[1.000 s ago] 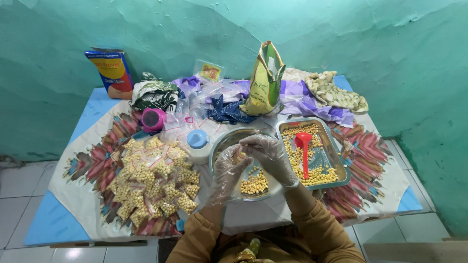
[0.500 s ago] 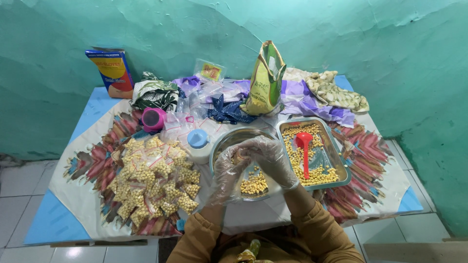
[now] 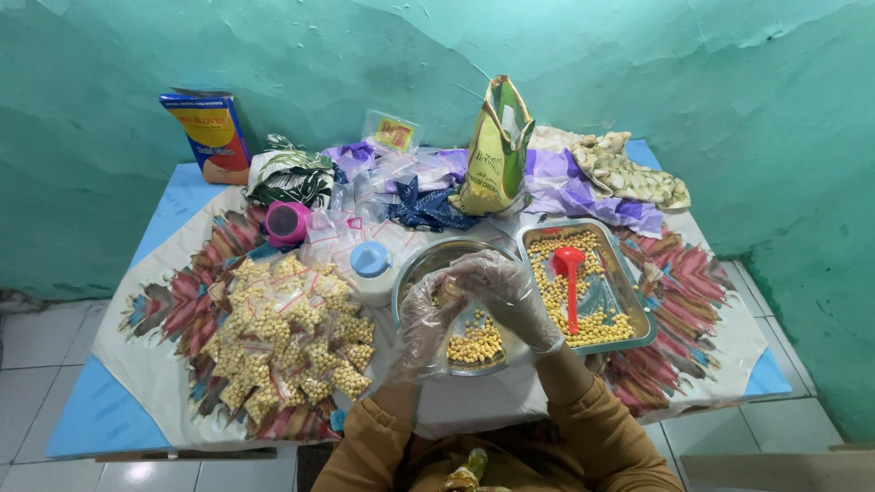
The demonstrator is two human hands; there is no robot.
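Head view: 2 gloved hands, left hand [image 3: 427, 321] and right hand [image 3: 507, 293], grip unclear, over upright round bowl [image 3: 415, 262].

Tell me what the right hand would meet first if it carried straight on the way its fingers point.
The right hand, in a clear plastic glove, points up-left over the round metal bowl. Going straight on, it would likely meet the left hand almost at once; past that, the bowl's far rim. Depth is hard to judge.

blue box [image 3: 205, 135] back-left, green-yellow bag [image 3: 497, 150] ctr
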